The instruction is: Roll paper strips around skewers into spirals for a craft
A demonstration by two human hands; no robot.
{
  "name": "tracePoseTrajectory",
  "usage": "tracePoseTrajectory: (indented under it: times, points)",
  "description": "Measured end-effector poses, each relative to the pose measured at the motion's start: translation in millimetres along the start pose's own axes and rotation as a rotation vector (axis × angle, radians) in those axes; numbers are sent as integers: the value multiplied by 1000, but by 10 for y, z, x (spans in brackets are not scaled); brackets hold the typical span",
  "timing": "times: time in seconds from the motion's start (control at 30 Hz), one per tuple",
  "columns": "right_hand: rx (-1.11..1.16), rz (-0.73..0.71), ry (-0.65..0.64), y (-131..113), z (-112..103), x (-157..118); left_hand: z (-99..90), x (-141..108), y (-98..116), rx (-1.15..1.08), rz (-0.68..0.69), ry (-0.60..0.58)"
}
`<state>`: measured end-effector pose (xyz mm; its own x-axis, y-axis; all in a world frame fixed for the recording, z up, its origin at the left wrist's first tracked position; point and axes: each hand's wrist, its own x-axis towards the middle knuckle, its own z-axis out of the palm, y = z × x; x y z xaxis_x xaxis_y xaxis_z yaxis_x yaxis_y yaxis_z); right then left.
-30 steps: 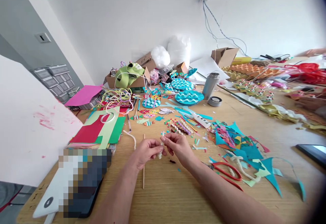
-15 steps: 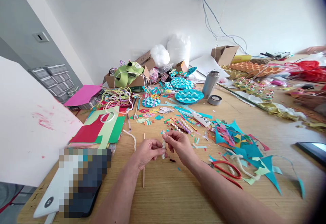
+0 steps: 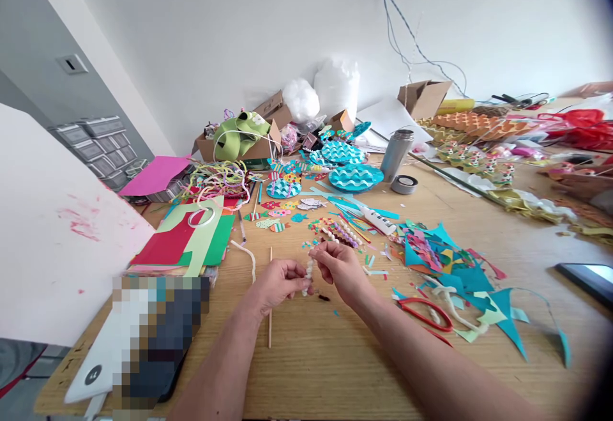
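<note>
A white coiled pipe cleaner [image 3: 309, 270] stands between my two hands, above the wooden table. My left hand [image 3: 282, 282] pinches its lower part between thumb and fingers. At the upper end, the fingertips of my right hand [image 3: 339, 265] are closed on it. Under my left wrist lies a thin wooden stick [image 3: 270, 331]. A straight white pipe cleaner [image 3: 246, 256] rests to the left of that hand. Just beyond my hands are several finished coils [image 3: 348, 234] in purple, brown and white, with small coloured paper bits around them.
Red-handled scissors [image 3: 426, 314] and teal paper scraps [image 3: 472, 283] lie to the right. A glue tube [image 3: 378, 221], paper fish [image 3: 272, 223], a steel flask [image 3: 397, 154] and blue wavy plates [image 3: 355, 178] are farther back. Coloured paper [image 3: 218, 242] and phones [image 3: 160, 344] are at left.
My right hand has shifted slightly to the right at the coil's top, and the coil leans a little more to the right. My left hand stays nearly in place.
</note>
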<state>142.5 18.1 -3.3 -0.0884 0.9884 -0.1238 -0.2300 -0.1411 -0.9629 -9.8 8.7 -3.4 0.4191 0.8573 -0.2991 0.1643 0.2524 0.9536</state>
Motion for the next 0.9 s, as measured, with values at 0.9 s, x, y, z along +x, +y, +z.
tracePoseTrajectory:
  times: [0.9]
  points:
    - [17,-63,103,-12,-23,25,-40,-19,26,1,-108,-154]
